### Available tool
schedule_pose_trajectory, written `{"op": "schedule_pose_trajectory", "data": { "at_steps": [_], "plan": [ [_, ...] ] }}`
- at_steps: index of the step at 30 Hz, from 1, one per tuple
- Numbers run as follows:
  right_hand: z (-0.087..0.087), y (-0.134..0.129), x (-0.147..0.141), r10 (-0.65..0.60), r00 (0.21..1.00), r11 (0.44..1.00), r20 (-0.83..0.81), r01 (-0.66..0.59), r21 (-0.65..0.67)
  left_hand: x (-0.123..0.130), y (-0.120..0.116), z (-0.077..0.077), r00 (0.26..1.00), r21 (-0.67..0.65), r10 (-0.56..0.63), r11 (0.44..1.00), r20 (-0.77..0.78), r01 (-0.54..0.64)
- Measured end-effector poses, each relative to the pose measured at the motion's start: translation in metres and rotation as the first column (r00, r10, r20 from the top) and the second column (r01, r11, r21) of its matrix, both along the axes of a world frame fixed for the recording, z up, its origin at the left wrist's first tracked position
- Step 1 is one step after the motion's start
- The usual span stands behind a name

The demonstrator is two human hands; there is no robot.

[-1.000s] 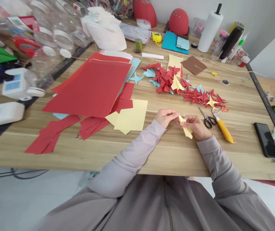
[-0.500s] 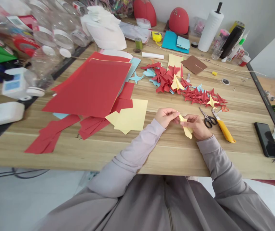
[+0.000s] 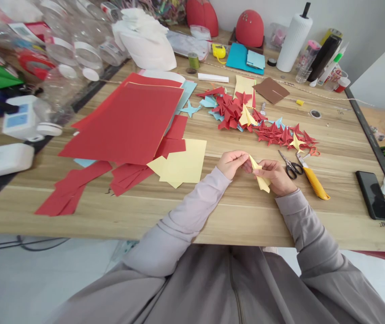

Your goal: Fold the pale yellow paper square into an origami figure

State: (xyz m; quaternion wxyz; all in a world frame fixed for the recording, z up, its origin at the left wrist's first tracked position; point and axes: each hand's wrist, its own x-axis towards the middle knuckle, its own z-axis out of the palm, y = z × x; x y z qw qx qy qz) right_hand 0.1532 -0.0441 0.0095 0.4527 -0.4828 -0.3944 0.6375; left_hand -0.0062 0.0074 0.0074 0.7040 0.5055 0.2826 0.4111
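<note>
A piece of folded pale yellow paper [image 3: 263,182] with pointed ends is held just above the wooden table. My right hand [image 3: 278,177] pinches its middle between thumb and fingers. At its upper tip, my left hand [image 3: 233,164] has its thumb and fingers closed together; the fingertips partly hide that edge. Black-handled scissors [image 3: 293,169] and a yellow utility knife [image 3: 315,183] lie just right of my right hand. Beyond my hands is a pile of folded red paper stars [image 3: 228,111], with a few yellow and blue ones among them.
Left of my hands lie flat yellow sheets [image 3: 192,164], red paper strips [image 3: 67,193] and large red sheets [image 3: 128,121]. A phone [image 3: 373,195] rests at the right. Plastic bottles [image 3: 87,54] crowd the far left; a white cylinder [image 3: 293,42] stands at the back.
The upper tip of the folded yellow paper now shows more fully beside my left fingertips, which have shifted slightly. My right hand keeps its hold.
</note>
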Motion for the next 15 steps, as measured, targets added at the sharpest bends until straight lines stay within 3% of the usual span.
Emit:
{"op": "schedule_pose_trajectory", "data": {
  "at_steps": [5, 10, 15],
  "plan": [
    [-0.001, -0.0004, -0.0004, 0.004, 1.0, 1.0, 0.013, -0.004, 0.013, 0.0007, -0.0007, 0.0014, 0.998, -0.016, 0.062, 0.998, -0.026, -0.063],
    [-0.0021, -0.0008, -0.0004, 0.015, 0.999, 0.999, 0.038, -0.016, 0.03, -0.0003, -0.0021, 0.0047, 0.992, 0.091, 0.052, 0.995, -0.113, -0.042],
    [-0.0024, 0.0004, -0.0012, 0.018, 0.999, 1.0, 0.034, -0.018, 0.021, -0.0007, -0.0019, 0.0048, 0.991, 0.088, 0.034, 0.996, -0.128, -0.023]
  ]
}}
